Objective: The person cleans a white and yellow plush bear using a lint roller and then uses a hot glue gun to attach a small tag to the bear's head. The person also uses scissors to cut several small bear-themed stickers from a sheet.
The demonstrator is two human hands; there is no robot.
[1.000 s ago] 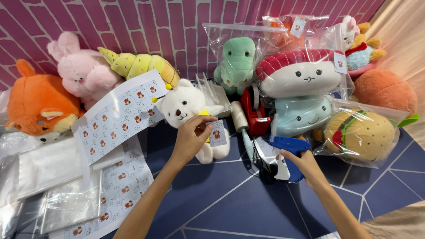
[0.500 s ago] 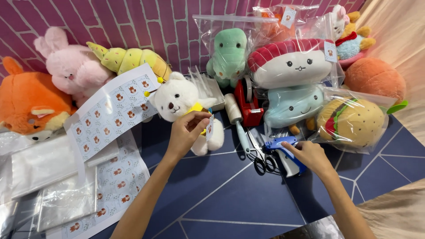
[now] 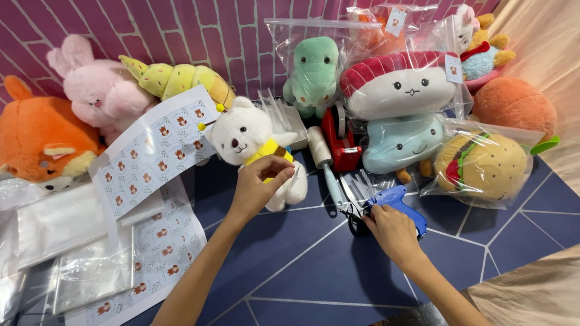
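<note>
1. Right hand (image 3: 391, 232) is lying fingers-down on the blue tagging gun (image 3: 400, 204) on the dark blue mat (image 3: 314, 271); fingertips are hidden, so can't tell if it's gripping or just touching.
2. Scissors (image 3: 350, 208) are sitting just left of that hand, handles partly covered by it.
3. Left hand (image 3: 258, 184) is pinching closed at the white bear plush (image 3: 251, 142), by its yellow scarf; what's betw. the fingers is too small to make out.
4. Sticker sheets (image 3: 151, 157) and clear bags (image 3: 57, 223) are lying at left, cut off by the frame edge.
5. Bagged plushes, incl. the green dino (image 3: 314, 72), are leaning vs. the pink brick wall (image 3: 199, 36); glare is blurring detail.
</note>
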